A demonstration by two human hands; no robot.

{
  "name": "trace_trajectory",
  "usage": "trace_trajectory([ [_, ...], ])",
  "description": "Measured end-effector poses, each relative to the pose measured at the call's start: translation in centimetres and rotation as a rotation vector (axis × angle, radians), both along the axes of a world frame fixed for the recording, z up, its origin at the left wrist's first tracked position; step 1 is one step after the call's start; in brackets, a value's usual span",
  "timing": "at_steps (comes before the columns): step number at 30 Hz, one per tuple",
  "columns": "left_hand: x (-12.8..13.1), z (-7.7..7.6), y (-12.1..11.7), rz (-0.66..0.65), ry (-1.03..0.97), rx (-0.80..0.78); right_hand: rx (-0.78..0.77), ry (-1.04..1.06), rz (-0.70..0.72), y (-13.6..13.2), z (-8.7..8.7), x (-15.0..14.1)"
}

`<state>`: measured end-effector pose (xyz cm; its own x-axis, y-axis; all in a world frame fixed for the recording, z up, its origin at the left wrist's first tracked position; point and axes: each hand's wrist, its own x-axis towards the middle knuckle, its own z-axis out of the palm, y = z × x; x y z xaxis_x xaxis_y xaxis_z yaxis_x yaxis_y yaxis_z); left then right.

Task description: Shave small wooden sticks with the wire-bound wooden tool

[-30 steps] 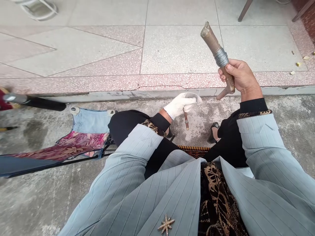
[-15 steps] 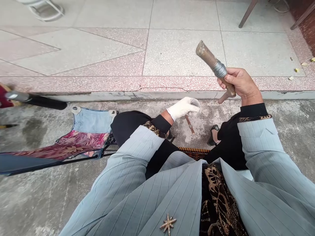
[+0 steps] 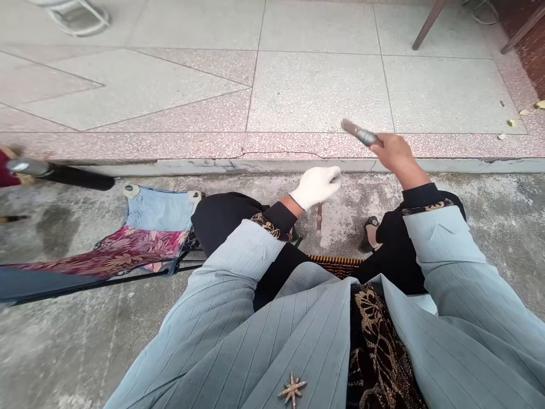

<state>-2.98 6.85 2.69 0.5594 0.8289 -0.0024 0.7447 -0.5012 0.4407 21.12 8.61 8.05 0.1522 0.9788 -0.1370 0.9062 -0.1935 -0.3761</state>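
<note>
My right hand (image 3: 394,156) is bare and closed around a brown wooden stick (image 3: 360,134) with grey wire wound round its middle; the stick lies tilted low, pointing up and left over the step edge, and is blurred by motion. My left hand (image 3: 317,185), in a white glove, is closed over the top of a thin brown rod (image 3: 319,216) that points down at the concrete between my knees. Both arms wear light blue striped sleeves.
A raised terrazzo step (image 3: 272,149) runs across ahead of me. A folding stool with blue and red patterned cloth (image 3: 140,233) lies at my left, a dark tube (image 3: 63,175) beyond it. Chair legs (image 3: 428,23) stand at the far right. My sandalled foot (image 3: 368,233) rests on concrete.
My right hand has swung the wire-wrapped stick down from nearly upright to a low tilt. The gloved left hand stayed almost in place, and the thin rod under it now hangs straighter.
</note>
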Motion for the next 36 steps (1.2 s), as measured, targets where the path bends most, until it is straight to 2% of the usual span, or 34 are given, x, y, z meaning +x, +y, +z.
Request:
trace_trajectory([
  [2,-0.1,0.6,-0.5,-0.046,0.129,0.098,-0.206,-0.288,0.101,-0.2,-0.1,-1.2],
  [3,-0.2,0.9,-0.6,-0.065,0.174,0.129,-0.326,-0.366,0.180,-0.3,-0.1,-1.6],
  [5,-0.6,1.3,-0.5,-0.089,0.234,0.158,-0.564,-0.395,0.362,-0.6,0.1,-1.8],
  [6,-0.9,1.4,-0.3,-0.098,0.248,0.162,-0.673,-0.348,0.457,-0.7,0.2,-1.6],
  [8,-1.4,1.3,0.2,-0.111,0.224,0.137,-0.864,-0.105,0.645,-1.0,0.5,-0.6],
  [10,-1.8,0.9,0.8,-0.162,0.106,0.055,-0.931,0.285,0.774,-1.1,0.8,0.8],
  [11,-1.9,0.7,1.0,-0.209,0.022,-0.003,-0.902,0.496,0.807,-1.2,0.9,1.5],
  [12,-2.0,0.6,1.1,-0.250,-0.061,-0.059,-0.835,0.683,0.807,-1.3,0.9,1.9],
  [14,-1.9,0.4,1.2,-0.292,-0.170,-0.118,-0.649,0.928,0.723,-1.5,0.8,2.2],
  [16,-1.8,0.5,1.1,-0.276,-0.183,-0.101,-0.498,1.057,0.600,-1.7,0.6,1.7],
  [19,-1.8,0.9,0.9,-0.244,-0.171,-0.061,-0.370,1.166,0.452,-1.9,0.0,0.2],
  [23,-1.8,1.2,0.9,-0.206,-0.193,-0.056,-0.337,1.216,0.336,-1.8,-0.8,-1.1],
  [28,-1.7,0.5,1.1,-0.162,-0.194,0.029,-0.328,1.219,0.172,-1.9,-1.5,-1.9],
  [32,-1.4,-0.3,1.1,-0.043,-0.178,0.157,-0.347,1.173,0.085,-2.1,-1.2,-2.6],
  [36,-1.2,-1.0,1.1,0.042,-0.175,0.206,-0.335,1.137,0.011,-2.2,-0.7,-3.3],
])
